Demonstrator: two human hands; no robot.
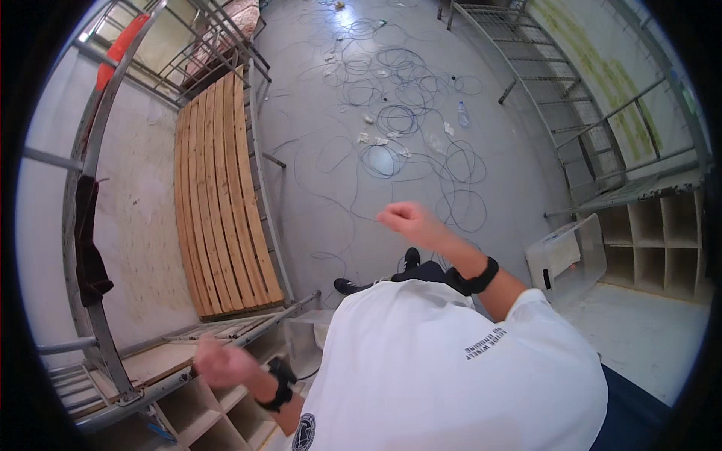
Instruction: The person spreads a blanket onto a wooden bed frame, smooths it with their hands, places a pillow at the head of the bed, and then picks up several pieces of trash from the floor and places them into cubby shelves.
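Note:
My right hand (410,223) is raised in front of my body over the grey floor, its fingers curled closed. A thin cable (331,198) runs up to its fingertips in the picture; whether the hand grips it or it lies on the floor behind, I cannot tell. Lower left, my left hand (226,364) hovers by the metal rail of a bunk bed (162,392), blurred so that its fingers cannot be made out. Several loose coils of thin cable (398,120) spread over the floor ahead of my feet.
At left stands a bed with wooden slats (218,203); at right, a metal bed frame (538,83). Among the coils lie a plastic bottle (462,115) and white scraps (364,138). A clear plastic bin (568,255) sits beside pale cubby shelves (647,225). A dark cloth (89,240) hangs on a post.

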